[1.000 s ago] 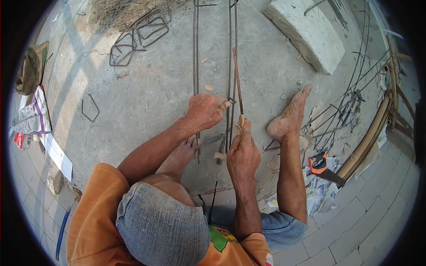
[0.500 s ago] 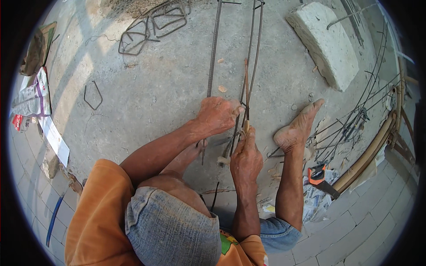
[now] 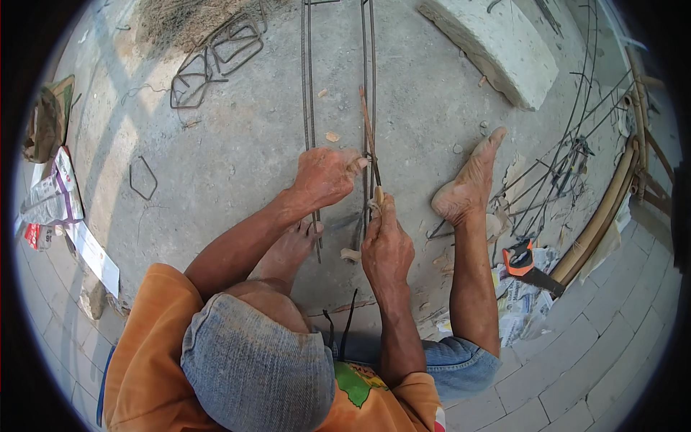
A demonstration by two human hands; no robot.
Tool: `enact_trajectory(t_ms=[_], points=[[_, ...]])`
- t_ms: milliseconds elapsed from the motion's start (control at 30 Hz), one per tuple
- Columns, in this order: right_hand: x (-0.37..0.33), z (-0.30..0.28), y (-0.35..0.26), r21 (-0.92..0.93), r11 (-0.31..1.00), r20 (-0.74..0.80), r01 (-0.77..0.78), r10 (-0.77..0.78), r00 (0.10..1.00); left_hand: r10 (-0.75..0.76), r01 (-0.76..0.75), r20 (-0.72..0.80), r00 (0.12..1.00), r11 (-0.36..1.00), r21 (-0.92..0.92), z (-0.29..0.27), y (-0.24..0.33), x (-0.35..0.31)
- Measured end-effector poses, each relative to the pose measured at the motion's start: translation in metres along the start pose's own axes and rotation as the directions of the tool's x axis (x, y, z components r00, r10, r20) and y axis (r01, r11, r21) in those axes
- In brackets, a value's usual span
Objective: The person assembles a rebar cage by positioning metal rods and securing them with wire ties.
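Observation:
My left hand (image 3: 327, 176) is closed over a frame of thin steel rebar (image 3: 308, 86), its fingertips against the right-hand bars (image 3: 373, 65). What those fingers pinch is hidden beneath them. Just to the right and nearer, my right hand (image 3: 387, 245) grips the pale handle of a thin rusty rod tool (image 3: 367, 119). The rod slants up across the right-hand bars, close to my left fingertips. The bars run away from me along the concrete floor, and their near ends lie between my bare feet.
Bent wire stirrups (image 3: 216, 61) lie at the far left by a sand heap (image 3: 180, 21), with a single stirrup (image 3: 142, 178) nearer. A concrete slab (image 3: 497, 50) sits far right. Loose rebar (image 3: 554, 169), an orange-handled handsaw (image 3: 529, 265) and bamboo poles (image 3: 597, 237) lie right.
The view has shifted, so the bars and both hands appear further left. The rusty rod has tilted, its far tip now leaning left. Both hands keep their grip near the same spot.

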State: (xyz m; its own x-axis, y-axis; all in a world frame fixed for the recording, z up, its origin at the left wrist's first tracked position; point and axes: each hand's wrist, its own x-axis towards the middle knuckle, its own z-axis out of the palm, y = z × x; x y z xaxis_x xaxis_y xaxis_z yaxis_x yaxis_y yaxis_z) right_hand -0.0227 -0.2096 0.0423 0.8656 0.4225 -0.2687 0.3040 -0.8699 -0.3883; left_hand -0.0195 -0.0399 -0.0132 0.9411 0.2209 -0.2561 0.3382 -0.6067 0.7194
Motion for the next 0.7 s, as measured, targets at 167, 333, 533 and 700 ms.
enact_trajectory(t_ms=[167, 333, 533, 700], points=[[0.001, -0.01, -0.011, -0.011, 0.993, 0.117, -0.115, 0.116, 0.986, 0.001, -0.002, 0.016, 1.0, 0.999, 0.051, 0.007, 0.001, 0.002], [0.009, -0.011, 0.001, 0.171, 0.98, 0.179, -0.102, 0.071, 0.981, 0.001, 0.0, -0.012, 1.0, 1.0, 0.026, -0.001, -0.002, 0.001], [0.04, -0.013, -0.005, 0.282, 0.952, 0.225, -0.123, 0.059, 0.973, 0.018, -0.017, -0.042, 0.999, 1.0, 0.008, 0.004, -0.001, 0.001], [0.042, -0.011, -0.021, 0.331, 0.924, 0.216, -0.192, 0.124, 0.968, -0.001, 0.0, -0.038, 0.999, 0.999, -0.039, 0.005, -0.007, -0.002]])
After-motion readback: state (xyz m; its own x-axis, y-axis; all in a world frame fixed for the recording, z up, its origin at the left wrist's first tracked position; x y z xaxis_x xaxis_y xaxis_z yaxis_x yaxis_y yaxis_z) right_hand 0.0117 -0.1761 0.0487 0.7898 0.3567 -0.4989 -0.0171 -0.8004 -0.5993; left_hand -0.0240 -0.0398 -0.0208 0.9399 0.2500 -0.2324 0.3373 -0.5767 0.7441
